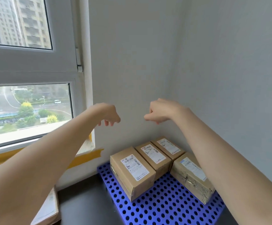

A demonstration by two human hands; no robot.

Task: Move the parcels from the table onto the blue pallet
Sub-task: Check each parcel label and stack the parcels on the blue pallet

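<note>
A blue perforated pallet (164, 203) lies on the dark floor in the room's corner. Several brown cardboard parcels with white labels sit on it: three side by side, the nearest (132, 171), the middle (154, 157), the farthest (168, 146), and one more (191, 176) at the right, partly behind my right forearm. My left hand (106, 115) and my right hand (159, 112) hang in the air high above the parcels, wrists bent, fingers loosely curled downward, each holding nothing.
Another parcel (49, 207) shows at the lower left edge under my left forearm. A window (29, 109) with yellow tape along its sill fills the left. Grey walls meet in the corner behind the pallet.
</note>
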